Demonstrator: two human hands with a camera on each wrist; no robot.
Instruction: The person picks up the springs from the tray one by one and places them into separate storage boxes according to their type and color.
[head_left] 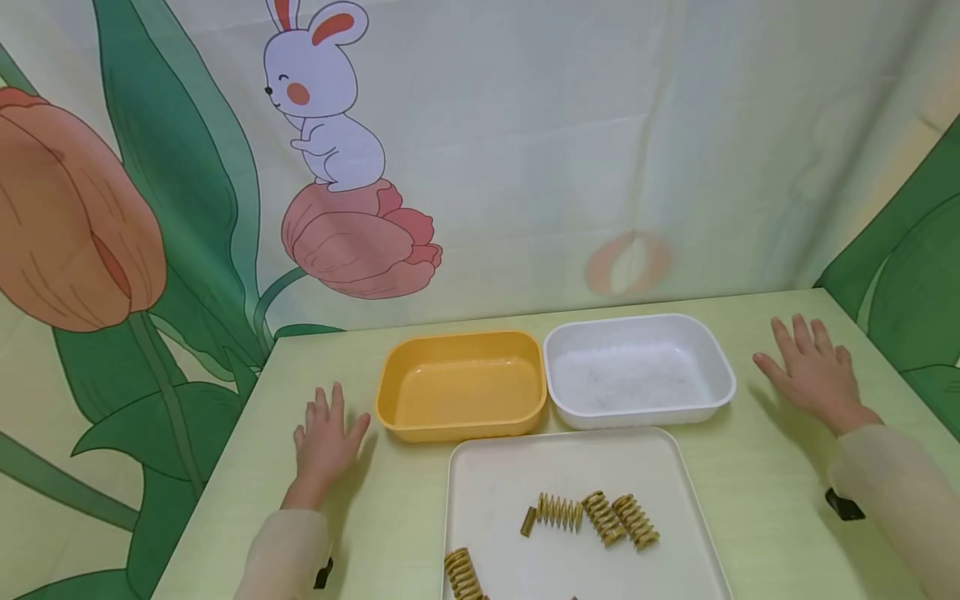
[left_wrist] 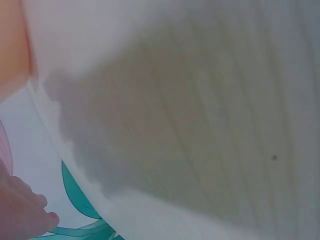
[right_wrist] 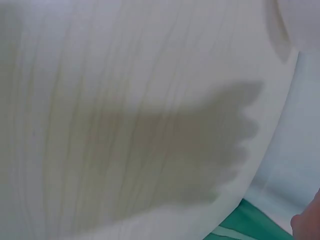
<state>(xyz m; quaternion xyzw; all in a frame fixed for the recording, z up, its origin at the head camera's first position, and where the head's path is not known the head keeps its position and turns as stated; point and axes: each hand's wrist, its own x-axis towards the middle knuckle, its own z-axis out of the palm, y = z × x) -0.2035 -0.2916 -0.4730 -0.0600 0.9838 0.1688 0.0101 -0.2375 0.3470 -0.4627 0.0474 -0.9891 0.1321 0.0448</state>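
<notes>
My left hand (head_left: 327, 442), fingers spread and holding nothing, is over the table to the left of the yellow tray (head_left: 461, 430). On the far right, my right hand (head_left: 813, 371) is likewise spread and bare, beside the white tray (head_left: 645, 417). Several brass-coloured coil springs lie on the large off-white tray (head_left: 592, 454) between the hands: a small thin spring (head_left: 528, 522), a wider loose spring (head_left: 559, 512) and thick springs (head_left: 636, 522), with another thick spring (head_left: 463, 573) at the lower left. Both wrist views show mostly tabletop, hand shadows and a few fingertips.
The yellow and white trays stand side by side behind the off-white tray, with nothing in them. A printed curtain (head_left: 510, 167) with a rabbit and tulips hangs behind the pale wood-grain table (head_left: 405, 517).
</notes>
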